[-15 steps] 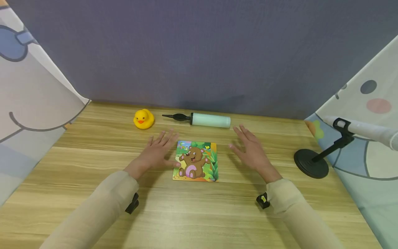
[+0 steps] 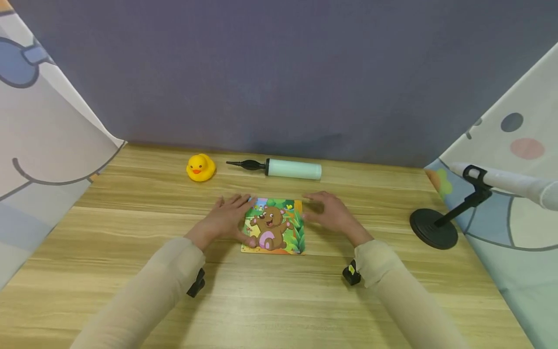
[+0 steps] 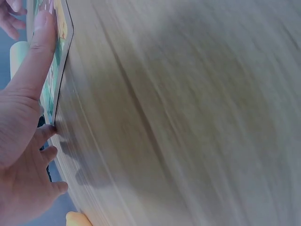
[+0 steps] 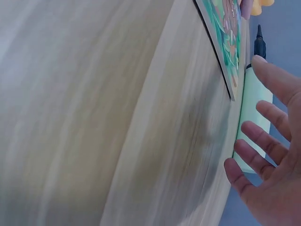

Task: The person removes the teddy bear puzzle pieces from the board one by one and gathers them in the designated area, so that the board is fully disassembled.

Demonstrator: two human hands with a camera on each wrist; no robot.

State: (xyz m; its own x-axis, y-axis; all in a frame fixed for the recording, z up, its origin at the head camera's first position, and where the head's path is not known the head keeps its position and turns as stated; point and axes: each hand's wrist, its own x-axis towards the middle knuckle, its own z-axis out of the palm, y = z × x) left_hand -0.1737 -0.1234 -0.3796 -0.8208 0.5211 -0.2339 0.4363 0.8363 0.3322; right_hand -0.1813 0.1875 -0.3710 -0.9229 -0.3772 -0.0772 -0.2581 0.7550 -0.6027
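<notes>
A square picture board (image 2: 273, 228) with a brown cartoon bear lies flat on the wooden table. My left hand (image 2: 224, 219) is at its left side, thumb over the lower left part and fingers by the upper left corner. In the left wrist view, the thumb (image 3: 37, 56) extends over the board's face; whether it presses down I cannot tell. Beside the board's right edge is my right hand (image 2: 332, 214), fingers spread and slightly bent. The right wrist view shows its fingers (image 4: 256, 136) holding nothing, with a gap to the board (image 4: 225, 42).
Behind the board lie a yellow rubber duck (image 2: 201, 167) and a pale green hand pump (image 2: 293, 169) with a black nozzle. A black stand (image 2: 434, 229) holding a white tube is on the right. A grey fabric wall (image 2: 279, 72) closes off the back.
Both hands have moved in toward the board, the right one leftward to near its edge. Their fingers are less outstretched than before. The board stays in place.
</notes>
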